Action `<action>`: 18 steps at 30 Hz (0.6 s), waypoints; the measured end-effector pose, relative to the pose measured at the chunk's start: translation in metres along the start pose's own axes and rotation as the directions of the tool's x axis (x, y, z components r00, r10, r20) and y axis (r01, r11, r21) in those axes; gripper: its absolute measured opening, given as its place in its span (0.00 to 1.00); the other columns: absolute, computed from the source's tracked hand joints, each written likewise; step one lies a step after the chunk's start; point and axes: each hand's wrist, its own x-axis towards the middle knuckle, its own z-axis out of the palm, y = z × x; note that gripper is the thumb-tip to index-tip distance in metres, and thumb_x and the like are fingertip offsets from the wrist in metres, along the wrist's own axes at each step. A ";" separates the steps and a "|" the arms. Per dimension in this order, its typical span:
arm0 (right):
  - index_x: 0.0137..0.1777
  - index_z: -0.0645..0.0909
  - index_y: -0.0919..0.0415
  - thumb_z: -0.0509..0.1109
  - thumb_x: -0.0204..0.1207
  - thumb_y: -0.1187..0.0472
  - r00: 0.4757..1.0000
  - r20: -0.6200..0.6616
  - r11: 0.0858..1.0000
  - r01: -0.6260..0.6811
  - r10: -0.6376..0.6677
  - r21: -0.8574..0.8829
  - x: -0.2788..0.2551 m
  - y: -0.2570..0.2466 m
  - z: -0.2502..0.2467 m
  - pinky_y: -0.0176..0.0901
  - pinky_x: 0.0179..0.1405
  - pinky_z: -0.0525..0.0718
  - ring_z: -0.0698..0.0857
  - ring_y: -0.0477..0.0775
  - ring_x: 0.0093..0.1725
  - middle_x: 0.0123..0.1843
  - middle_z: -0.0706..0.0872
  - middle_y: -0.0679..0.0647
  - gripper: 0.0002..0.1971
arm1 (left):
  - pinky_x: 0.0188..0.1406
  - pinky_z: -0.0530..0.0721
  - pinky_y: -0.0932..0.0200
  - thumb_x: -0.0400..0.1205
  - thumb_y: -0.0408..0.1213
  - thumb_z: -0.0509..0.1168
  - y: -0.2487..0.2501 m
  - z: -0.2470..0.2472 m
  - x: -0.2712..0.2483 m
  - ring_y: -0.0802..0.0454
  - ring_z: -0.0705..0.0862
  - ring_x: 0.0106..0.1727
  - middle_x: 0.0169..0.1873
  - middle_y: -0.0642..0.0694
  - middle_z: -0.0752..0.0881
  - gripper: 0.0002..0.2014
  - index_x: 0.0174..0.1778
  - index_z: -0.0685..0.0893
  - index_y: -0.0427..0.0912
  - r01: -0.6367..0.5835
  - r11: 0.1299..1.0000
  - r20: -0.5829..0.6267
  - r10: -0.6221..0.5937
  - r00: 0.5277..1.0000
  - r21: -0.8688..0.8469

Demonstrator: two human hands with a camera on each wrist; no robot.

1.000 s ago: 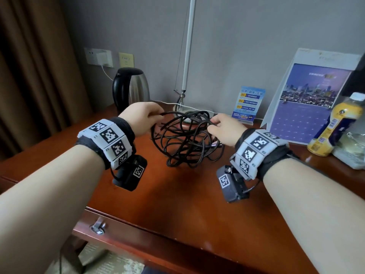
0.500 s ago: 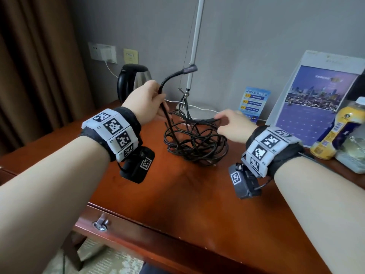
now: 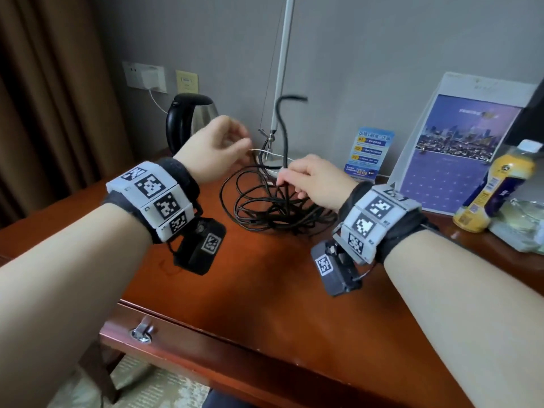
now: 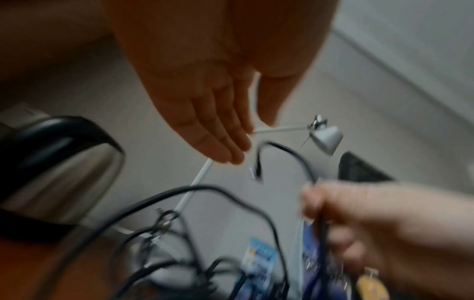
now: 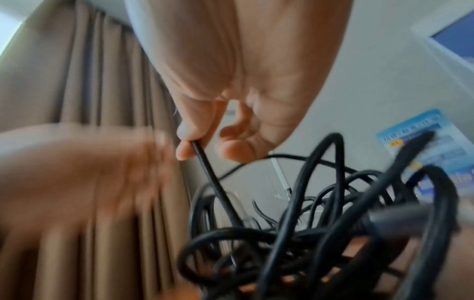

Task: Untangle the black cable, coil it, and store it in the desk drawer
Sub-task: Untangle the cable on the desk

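Pinching one strand of the black cable between thumb and fingertips, the right hand holds it just above the tangle; the remaining fingers curl loosely. From this pinch the free end rises upright, then bends over toward 3 o'clock, its plug tip blurred.

Left hand: at 9 o'clock of the right hand, raised above the desk, fingers relaxed and nearly straight in the left wrist view, gripping nothing. Whether the fingertips touch the thin white rod near them cannot be told.

Cable bulk: loose overlapping loops lying on the wooden desk, directly under and at 6 to 9 o'clock of the right hand.

Desk drawer: closed, in the desk's front edge at 6 o'clock, metal pull at its left.

Other items:
- Electric kettle, 10 o'clock of the tangle, against the wall.
- White lamp pole, 12 o'clock.
- Blue card, 2 o'clock.
- Purple calendar, 3 o'clock.
- Yellow bottle, desk's right end.
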 end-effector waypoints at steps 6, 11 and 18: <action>0.37 0.74 0.61 0.53 0.86 0.64 0.997 -0.035 0.783 -0.035 0.072 0.621 0.004 -0.021 -0.020 0.32 0.32 0.81 0.78 0.46 0.30 0.34 0.73 0.53 0.15 | 0.55 0.69 0.74 0.70 0.38 0.77 -0.016 0.020 -0.029 0.62 0.75 0.58 0.59 0.54 0.76 0.34 0.72 0.71 0.46 -0.105 0.917 0.477 -0.101 0.873 0.386; 0.40 0.75 0.64 0.52 0.86 0.64 0.994 -0.024 0.748 -0.065 0.107 0.661 0.004 -0.025 -0.026 0.32 0.31 0.84 0.80 0.48 0.33 0.31 0.71 0.53 0.15 | 0.63 0.73 0.63 0.70 0.43 0.76 -0.018 0.039 -0.018 0.50 0.76 0.65 0.65 0.46 0.77 0.36 0.73 0.69 0.44 -0.209 0.831 0.462 -0.064 0.884 0.515; 0.42 0.76 0.67 0.50 0.86 0.69 0.988 -0.109 0.703 0.000 0.109 0.711 0.000 -0.023 -0.033 0.31 0.35 0.86 0.83 0.50 0.36 0.33 0.74 0.55 0.15 | 0.47 0.75 0.60 0.78 0.49 0.68 -0.028 0.060 -0.021 0.45 0.83 0.55 0.51 0.47 0.84 0.23 0.66 0.73 0.46 -0.114 0.801 0.384 -0.151 0.911 0.587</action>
